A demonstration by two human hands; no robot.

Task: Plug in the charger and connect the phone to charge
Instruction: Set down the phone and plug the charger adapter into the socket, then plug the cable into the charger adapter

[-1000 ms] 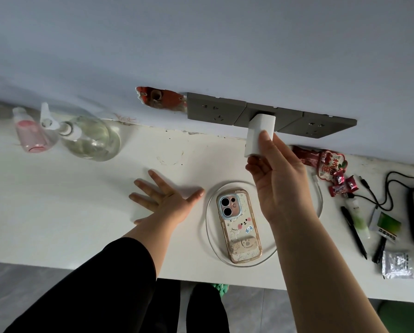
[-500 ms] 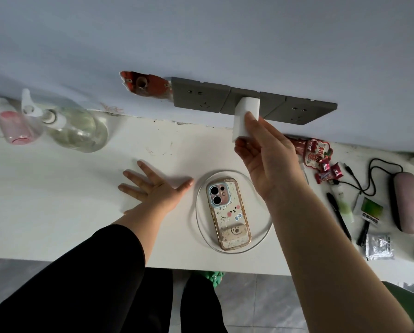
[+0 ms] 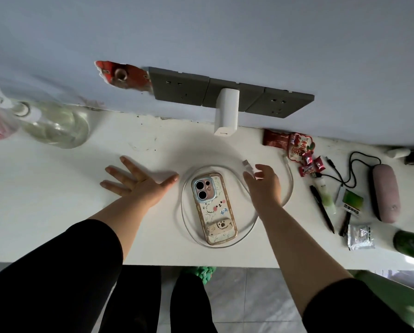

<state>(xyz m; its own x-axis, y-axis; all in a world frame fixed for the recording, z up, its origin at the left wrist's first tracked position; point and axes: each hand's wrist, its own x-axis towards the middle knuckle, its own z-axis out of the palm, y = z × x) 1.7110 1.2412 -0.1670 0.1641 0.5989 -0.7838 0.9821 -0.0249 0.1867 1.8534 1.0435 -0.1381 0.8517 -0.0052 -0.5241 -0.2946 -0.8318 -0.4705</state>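
In the head view I am looking down at the white charger brick (image 3: 226,114), a smooth, hard, rounded block seated in the middle of the grey wall socket strip (image 3: 227,92) and sticking out over the white counter (image 3: 57,200), with nobody touching it. The phone (image 3: 214,207) is lying camera-side up near the counter's front edge, in a glossy, printed case with a gold rim; I am judging it moderately heavy, rigid and a little slippery, best gripped across its long edges. The charging cable (image 3: 290,186) is looping around the phone as a thin, pale, limp ring, so it is going to flop and drag unless taken at its stiff ends. One metal-tipped plug (image 3: 247,165) is lying just beyond the right hand (image 3: 263,186), whose fingers (image 3: 261,167) are hanging loosely curled above it, grasping nothing; that hard plug housing is where I am judging the hold belongs. The left hand (image 3: 138,182) is pressing flat on the counter, fingers spread and released, beside the cable loop. Candy wrappers (image 3: 299,150), pens (image 3: 321,209) and a pink case (image 3: 384,192) are cluttering the right.
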